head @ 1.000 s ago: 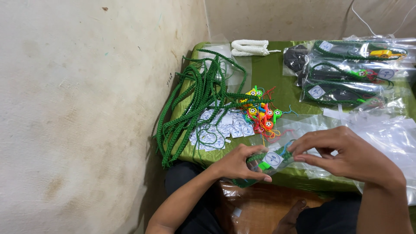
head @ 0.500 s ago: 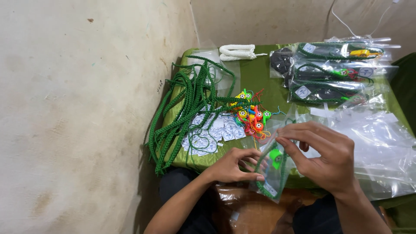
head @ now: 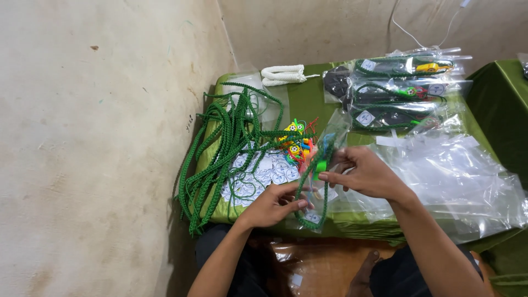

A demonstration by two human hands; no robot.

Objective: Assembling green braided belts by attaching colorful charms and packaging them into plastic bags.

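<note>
Holding a clear plastic sleeve (head: 322,181) upright over the table's near edge, I note both hands at work. My right hand (head: 366,175) pinches its upper part, fingers closed on plastic; a green cord lanyard (head: 316,190) sits inside, possibly with a small toy charm, blurred. My left hand (head: 272,204) grips the lower end. Loose green cords (head: 228,137) lie left on the green tablecloth (head: 308,102); packed sleeves (head: 399,91) beyond.

Soft even light, glare on plastic bags (head: 462,176), sharp focus.
</note>
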